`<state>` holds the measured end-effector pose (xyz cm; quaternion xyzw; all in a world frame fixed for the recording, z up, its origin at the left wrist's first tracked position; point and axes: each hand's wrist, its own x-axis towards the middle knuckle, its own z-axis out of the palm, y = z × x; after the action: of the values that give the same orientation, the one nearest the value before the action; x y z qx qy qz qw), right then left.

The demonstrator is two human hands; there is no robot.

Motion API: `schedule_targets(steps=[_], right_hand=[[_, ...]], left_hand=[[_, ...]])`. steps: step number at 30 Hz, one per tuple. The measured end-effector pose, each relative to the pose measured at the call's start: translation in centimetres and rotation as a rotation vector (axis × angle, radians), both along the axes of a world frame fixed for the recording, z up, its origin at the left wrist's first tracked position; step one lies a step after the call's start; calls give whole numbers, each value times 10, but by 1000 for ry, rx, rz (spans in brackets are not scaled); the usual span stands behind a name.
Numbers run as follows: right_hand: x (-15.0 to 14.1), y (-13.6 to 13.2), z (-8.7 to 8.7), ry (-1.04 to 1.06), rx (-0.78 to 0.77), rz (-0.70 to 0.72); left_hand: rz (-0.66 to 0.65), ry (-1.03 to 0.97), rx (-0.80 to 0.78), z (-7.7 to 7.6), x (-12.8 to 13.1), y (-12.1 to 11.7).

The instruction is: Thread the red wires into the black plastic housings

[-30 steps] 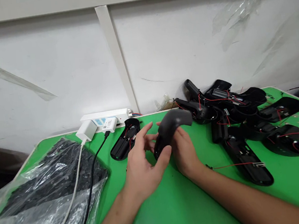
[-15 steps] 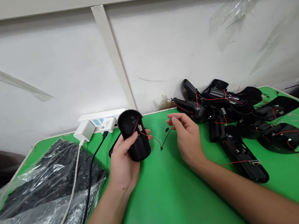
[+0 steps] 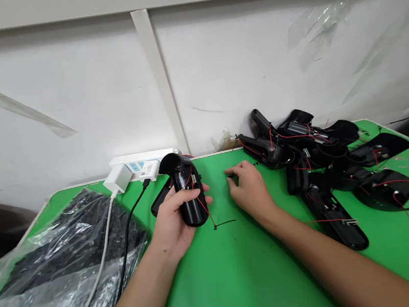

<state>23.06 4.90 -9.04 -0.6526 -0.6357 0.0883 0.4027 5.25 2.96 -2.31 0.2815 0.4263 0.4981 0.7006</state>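
Observation:
My left hand [image 3: 171,219] is wrapped round a curved black plastic housing [image 3: 193,211], thumb across its front. A red wire [image 3: 207,211] hangs from the housing and ends in a thin dark lead [image 3: 226,222] near the green table. To the right, my right hand [image 3: 250,187] is lowered to the tabletop, thumb and fingers closed on a small black part [image 3: 231,176], mostly hidden by the fingertips. Behind my left hand, another black piece [image 3: 161,198] lies partly covered.
Several black housings with red wires [image 3: 323,159] are heaped at the right. A white power strip [image 3: 136,158] with plugged-in chargers [image 3: 118,178] sits by the wall. On the left, cables cross a clear plastic bag [image 3: 71,247] of black parts.
My right hand has come down and left onto the small black part that lay on the table. The housing in my left hand has turned and tilted, and its wire end has swung lower.

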Motion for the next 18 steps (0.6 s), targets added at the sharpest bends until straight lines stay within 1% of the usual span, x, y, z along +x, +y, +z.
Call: schedule_targets(steps=[4,8,10,13,15,18], right_hand=[[2,2,-3,-10,-7,32],[0,-1,1,4,16,60],[-4,-4,5,114,29,88],[-13,-9,11,418,22,159],[-19,-11,13,579,12,232],[-25,-13,15,682,-20,333]], left_hand=[[-8,58,64,-2,2,-1],[-7,106,99,-4,4,-1],[12,154,143,-7,6,-1],[57,250,235,-13,8,0],[76,285,262,-17,9,0],[94,304,264,-21,9,1]])
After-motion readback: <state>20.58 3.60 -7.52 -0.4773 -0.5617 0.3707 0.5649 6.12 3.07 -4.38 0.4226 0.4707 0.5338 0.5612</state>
